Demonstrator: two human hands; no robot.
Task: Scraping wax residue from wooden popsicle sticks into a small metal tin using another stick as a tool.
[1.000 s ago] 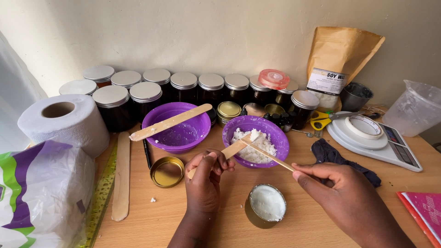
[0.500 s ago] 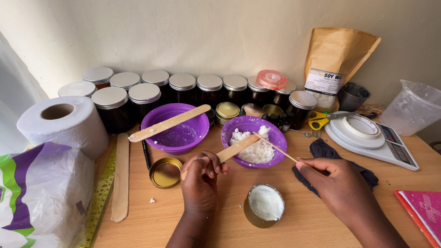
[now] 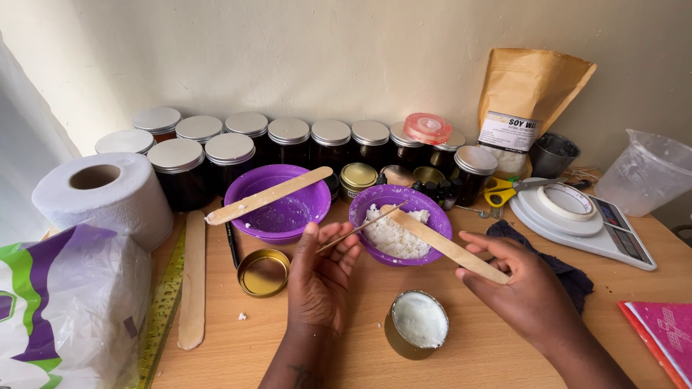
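My left hand [image 3: 322, 277] pinches a thin wooden skewer [image 3: 364, 226] that points up and right over the rim of a purple bowl [image 3: 435, 218] of white wax flakes [image 3: 393, 236]. In my right hand [image 3: 520, 289] is a flat wooden stick [image 3: 443, 245], its far end resting in those flakes. Between my hands, near the table's front, stands a small gold tin [image 3: 418, 325] filled with white wax.
A second purple bowl [image 3: 277, 202] has a flat stick [image 3: 268, 195] across it, with a gold lid [image 3: 263, 272] in front. Dark lidded jars [image 3: 288, 140] line the wall. Left: toilet roll [image 3: 101, 194], plastic bag [image 3: 65, 310], loose stick [image 3: 192, 281]. Right: scale [image 3: 584, 223], clear beaker [image 3: 647, 173], brown bag [image 3: 530, 94].
The two sticks have swapped hands: the flat stick went from my left hand to my right, the thin skewer from right to left. My right hand moved in toward the bowl.
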